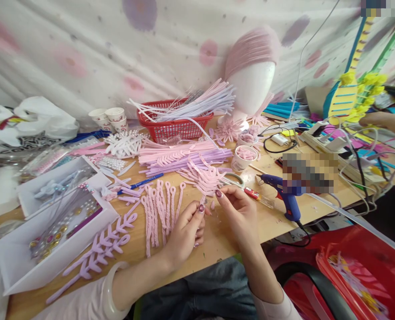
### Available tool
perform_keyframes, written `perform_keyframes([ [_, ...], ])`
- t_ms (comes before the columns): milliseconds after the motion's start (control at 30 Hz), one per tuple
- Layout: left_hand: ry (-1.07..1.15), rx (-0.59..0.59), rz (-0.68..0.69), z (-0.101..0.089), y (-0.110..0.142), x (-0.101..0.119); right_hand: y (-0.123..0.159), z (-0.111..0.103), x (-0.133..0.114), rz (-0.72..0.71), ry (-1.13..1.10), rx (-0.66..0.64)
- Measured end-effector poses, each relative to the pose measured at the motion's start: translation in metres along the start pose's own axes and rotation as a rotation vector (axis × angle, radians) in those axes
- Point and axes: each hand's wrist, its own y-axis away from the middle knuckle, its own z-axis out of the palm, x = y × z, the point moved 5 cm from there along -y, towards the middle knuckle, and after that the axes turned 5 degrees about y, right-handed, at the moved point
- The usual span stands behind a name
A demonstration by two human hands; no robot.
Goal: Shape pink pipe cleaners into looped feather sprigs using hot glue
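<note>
White bag (50, 120) — black "COM" lettering (24, 146), rest unreadable

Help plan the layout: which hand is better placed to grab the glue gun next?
Probably the right hand: it is between the left hand and the glue gun, so its reach is shorter.

Lower left, here's a pale pinkish-white left sleeve (84, 298) | a rounded whitish band (107, 286) rings its end, cuff or bangle unclear | bottom, right of centre, a matching pale right sleeve (278, 308) | mid-frame, left grip (188, 226) and right grip (240, 211) flash glossy dark-red nail polish (219, 194) | and bottom centre, there they are, dark blue-grey trousers (200, 293)
</note>
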Motion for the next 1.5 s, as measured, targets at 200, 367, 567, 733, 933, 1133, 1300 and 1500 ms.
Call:
perform_keyframes([
  [200,0.002,0.002,-0.008,0.000,0.001,0.001,0.002,0.002,0.000,-0.011,-0.008,-0.007],
  [367,-0.005,-0.005,-0.009,0.002,0.002,0.002,0.001,0.004,0.001,-0.025,-0.001,-0.028],
  [567,-0.014,-0.005,-0.008,0.001,0.001,0.001,0.000,0.003,0.004,-0.040,0.000,-0.036],
  [733,0.001,-0.006,-0.013,0.000,0.000,0.000,0.001,0.004,0.002,-0.014,0.001,-0.050],
  [933,0.003,-0.013,-0.009,0.001,0.001,0.000,-0.001,0.005,0.004,-0.006,0.025,-0.047],
  [1133,0.000,-0.022,-0.004,0.000,0.000,0.000,-0.001,0.002,0.001,-0.052,0.097,0.006],
  [1300,0.001,-0.024,-0.007,0.001,0.000,-0.001,-0.002,0.001,-0.004,-0.092,0.142,-0.003],
  [1500,0.007,-0.025,-0.008,0.000,0.000,-0.002,-0.005,-0.001,-0.014,-0.175,0.232,-0.051],
])
